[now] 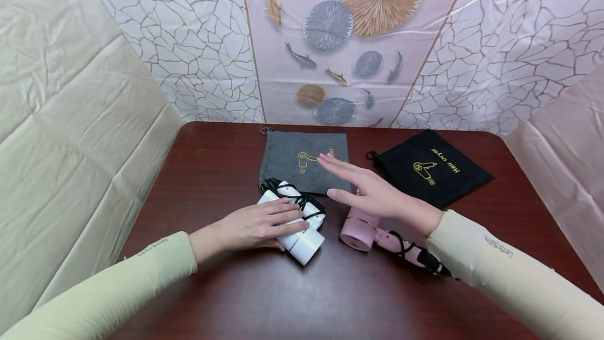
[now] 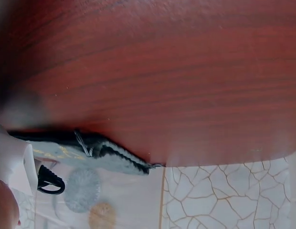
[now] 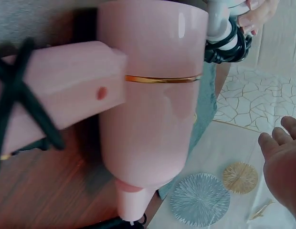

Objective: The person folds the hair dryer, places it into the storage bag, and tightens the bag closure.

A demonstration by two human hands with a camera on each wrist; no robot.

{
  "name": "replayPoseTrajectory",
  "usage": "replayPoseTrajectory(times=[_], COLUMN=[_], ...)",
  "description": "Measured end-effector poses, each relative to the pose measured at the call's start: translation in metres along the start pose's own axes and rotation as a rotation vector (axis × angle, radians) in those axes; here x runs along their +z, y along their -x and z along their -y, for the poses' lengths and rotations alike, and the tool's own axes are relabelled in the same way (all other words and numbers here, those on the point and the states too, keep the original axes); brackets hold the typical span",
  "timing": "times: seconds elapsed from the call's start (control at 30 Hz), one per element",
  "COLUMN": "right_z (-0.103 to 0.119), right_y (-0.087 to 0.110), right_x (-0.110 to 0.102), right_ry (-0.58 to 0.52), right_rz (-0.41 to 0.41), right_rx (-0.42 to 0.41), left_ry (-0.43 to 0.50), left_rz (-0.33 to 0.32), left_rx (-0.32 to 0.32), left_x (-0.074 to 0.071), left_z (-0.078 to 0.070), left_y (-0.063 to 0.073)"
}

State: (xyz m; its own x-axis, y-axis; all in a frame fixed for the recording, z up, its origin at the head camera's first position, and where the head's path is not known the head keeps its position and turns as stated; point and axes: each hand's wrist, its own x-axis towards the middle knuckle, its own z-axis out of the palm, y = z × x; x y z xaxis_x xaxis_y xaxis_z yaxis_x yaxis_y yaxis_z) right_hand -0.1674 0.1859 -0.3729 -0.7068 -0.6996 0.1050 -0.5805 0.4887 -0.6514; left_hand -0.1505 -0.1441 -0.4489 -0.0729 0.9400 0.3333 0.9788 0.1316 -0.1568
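A white hair dryer [image 1: 308,244] with a black cord wound about its folded handle lies on the table. My left hand [image 1: 257,224] holds it from above, fingers draped across the barrel and thumb on the near side. To the right, a pink hair dryer [image 1: 359,231] lies with its cord-wrapped handle pointing right. Above it hovers my right hand [image 1: 375,192], fingers extended, gripping nothing; it hides part of the barrel. In the right wrist view the pink dryer's barrel [image 3: 148,124] fills the middle, apart from the right hand [image 3: 284,167].
Behind the white dryer a grey drawstring pouch [image 1: 283,153] lies flat. At the back right is a black pouch [image 1: 436,167] marked "Hair Dryer". Patterned cloth [image 1: 212,41] rises behind the dark red table [image 1: 212,293], with pale cloth walls at both sides.
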Motion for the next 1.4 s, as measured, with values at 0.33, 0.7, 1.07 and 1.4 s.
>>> replayPoseTrajectory(times=[0.33, 0.7, 1.07, 1.4], right_z=[-0.004, -0.004, -0.005, -0.007], right_y=[0.016, 0.019, 0.028, 0.033], right_x=[0.007, 0.009, 0.015, 0.02], right_ry=[0.045, 0.038, 0.055, 0.038], right_rz=[-0.011, 0.009, -0.011, 0.002], right_rx=[0.002, 0.065, 0.018, 0.035], left_ry=[-0.006, 0.012, 0.063, 0.092], left_rz=[0.006, 0.026, 0.044, 0.097], left_rx=[-0.007, -0.01, -0.064, -0.138], left_x=[0.012, 0.018, 0.022, 0.004], left_z=[-0.006, -0.007, -0.006, -0.005], left_y=[-0.003, -0.007, -0.002, -0.002])
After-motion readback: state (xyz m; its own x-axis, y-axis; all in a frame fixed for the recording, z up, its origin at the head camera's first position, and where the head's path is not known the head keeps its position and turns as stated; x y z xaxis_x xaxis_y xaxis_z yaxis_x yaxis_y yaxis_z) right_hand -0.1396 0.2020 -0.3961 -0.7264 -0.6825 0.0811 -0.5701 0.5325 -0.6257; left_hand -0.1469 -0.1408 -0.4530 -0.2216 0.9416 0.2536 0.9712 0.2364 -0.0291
